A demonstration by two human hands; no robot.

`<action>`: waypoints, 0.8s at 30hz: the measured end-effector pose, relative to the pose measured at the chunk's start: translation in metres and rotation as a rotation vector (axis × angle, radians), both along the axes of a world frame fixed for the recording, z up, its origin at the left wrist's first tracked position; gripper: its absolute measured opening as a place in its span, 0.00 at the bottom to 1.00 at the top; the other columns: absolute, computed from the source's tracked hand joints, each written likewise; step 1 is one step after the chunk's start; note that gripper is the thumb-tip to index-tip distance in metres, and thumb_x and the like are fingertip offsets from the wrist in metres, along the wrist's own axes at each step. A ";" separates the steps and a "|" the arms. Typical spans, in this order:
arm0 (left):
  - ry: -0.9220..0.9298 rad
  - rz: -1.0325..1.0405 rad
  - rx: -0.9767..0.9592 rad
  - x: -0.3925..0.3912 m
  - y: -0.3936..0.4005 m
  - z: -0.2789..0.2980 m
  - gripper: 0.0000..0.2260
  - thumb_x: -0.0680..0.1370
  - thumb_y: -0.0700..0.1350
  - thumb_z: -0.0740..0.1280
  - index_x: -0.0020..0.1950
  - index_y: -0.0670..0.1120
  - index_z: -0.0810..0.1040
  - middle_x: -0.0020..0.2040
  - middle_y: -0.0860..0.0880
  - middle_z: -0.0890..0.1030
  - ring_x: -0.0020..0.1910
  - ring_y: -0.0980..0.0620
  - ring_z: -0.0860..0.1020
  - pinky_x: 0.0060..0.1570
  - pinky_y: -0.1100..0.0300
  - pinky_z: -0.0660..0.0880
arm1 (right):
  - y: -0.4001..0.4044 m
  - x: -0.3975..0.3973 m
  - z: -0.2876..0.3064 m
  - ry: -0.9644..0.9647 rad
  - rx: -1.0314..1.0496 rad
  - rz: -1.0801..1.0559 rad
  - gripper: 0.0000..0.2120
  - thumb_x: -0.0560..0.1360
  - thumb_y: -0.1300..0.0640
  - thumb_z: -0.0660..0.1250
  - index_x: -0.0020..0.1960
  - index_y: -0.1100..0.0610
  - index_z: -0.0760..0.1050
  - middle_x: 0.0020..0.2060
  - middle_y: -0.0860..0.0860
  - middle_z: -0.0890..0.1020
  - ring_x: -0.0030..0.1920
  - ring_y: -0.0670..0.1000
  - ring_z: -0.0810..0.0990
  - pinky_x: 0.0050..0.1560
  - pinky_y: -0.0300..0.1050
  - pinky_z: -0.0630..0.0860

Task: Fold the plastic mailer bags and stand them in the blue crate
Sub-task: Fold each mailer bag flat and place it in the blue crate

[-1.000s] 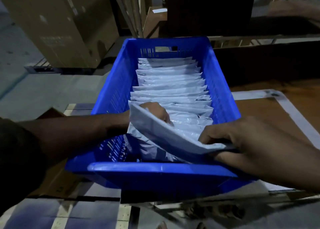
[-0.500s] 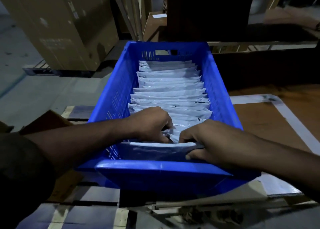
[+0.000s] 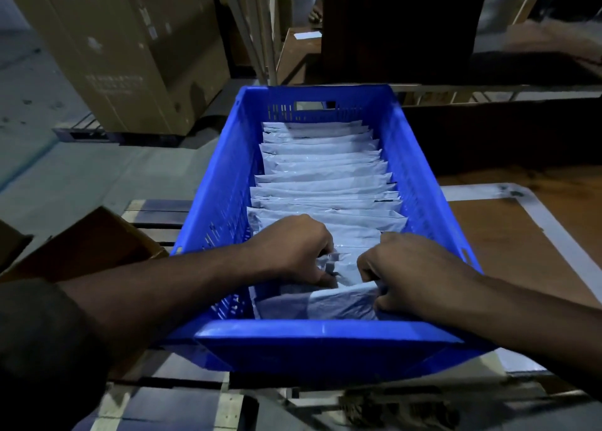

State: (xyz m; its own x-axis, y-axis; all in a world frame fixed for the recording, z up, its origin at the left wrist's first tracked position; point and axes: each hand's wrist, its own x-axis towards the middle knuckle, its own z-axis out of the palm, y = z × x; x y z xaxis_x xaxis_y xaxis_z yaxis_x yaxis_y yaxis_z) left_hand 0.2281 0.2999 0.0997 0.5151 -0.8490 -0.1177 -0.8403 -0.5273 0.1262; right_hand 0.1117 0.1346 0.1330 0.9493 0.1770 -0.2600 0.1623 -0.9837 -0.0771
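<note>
Two bare hands reaching into a long blue slatted plastic crate (image 3: 420,176) in dim warehouse light: left hand (image 3: 293,248) curling its fingers down among crumpled pale grey plastic mailer bags (image 3: 325,183), right hand (image 3: 407,271) pinching the top edge of the nearest folded grey mailer (image 3: 329,302) against the crate's near wall. Standing in a row behind, edge up, filling the crate to its far end. Resting on a slatted wooden pallet (image 3: 153,215), near a tall brown cardboard carton (image 3: 130,49).

Dim warehouse floor, tall cardboard cartons (image 3: 130,49) on a pallet (image 3: 81,132), bare concrete floor (image 3: 65,176), wooden boards (image 3: 508,251)
</note>
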 end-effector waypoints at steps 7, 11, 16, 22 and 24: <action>0.312 -0.003 0.125 -0.003 0.016 0.013 0.31 0.71 0.77 0.57 0.45 0.48 0.76 0.42 0.51 0.80 0.42 0.50 0.77 0.46 0.50 0.76 | 0.002 0.002 0.000 -0.009 -0.059 -0.018 0.10 0.70 0.55 0.72 0.44 0.56 0.73 0.43 0.52 0.79 0.46 0.56 0.78 0.41 0.48 0.73; 0.185 -0.101 0.211 -0.014 0.031 0.006 0.30 0.68 0.63 0.75 0.64 0.50 0.71 0.60 0.52 0.75 0.59 0.50 0.75 0.54 0.54 0.74 | 0.003 0.003 -0.001 -0.020 -0.068 -0.002 0.18 0.68 0.51 0.75 0.47 0.54 0.68 0.48 0.52 0.79 0.50 0.56 0.78 0.42 0.48 0.73; -0.002 -0.099 0.166 -0.019 0.027 -0.003 0.23 0.70 0.50 0.74 0.59 0.49 0.67 0.58 0.50 0.69 0.56 0.48 0.74 0.43 0.54 0.69 | 0.003 0.005 -0.006 -0.093 -0.210 0.062 0.36 0.62 0.41 0.79 0.52 0.49 0.55 0.54 0.48 0.66 0.56 0.50 0.68 0.41 0.47 0.69; -0.039 0.014 0.185 -0.027 0.024 -0.001 0.22 0.70 0.50 0.73 0.52 0.52 0.61 0.57 0.50 0.72 0.56 0.48 0.74 0.42 0.56 0.64 | 0.005 0.012 -0.016 0.039 -0.322 0.059 0.24 0.70 0.56 0.74 0.58 0.55 0.63 0.55 0.52 0.74 0.56 0.56 0.77 0.37 0.49 0.64; -0.075 0.050 0.197 -0.028 0.022 -0.001 0.21 0.70 0.51 0.74 0.53 0.51 0.64 0.57 0.50 0.74 0.56 0.47 0.75 0.41 0.56 0.64 | 0.004 0.015 -0.017 -0.001 -0.341 0.066 0.19 0.72 0.60 0.71 0.56 0.54 0.64 0.54 0.53 0.76 0.54 0.57 0.79 0.36 0.49 0.64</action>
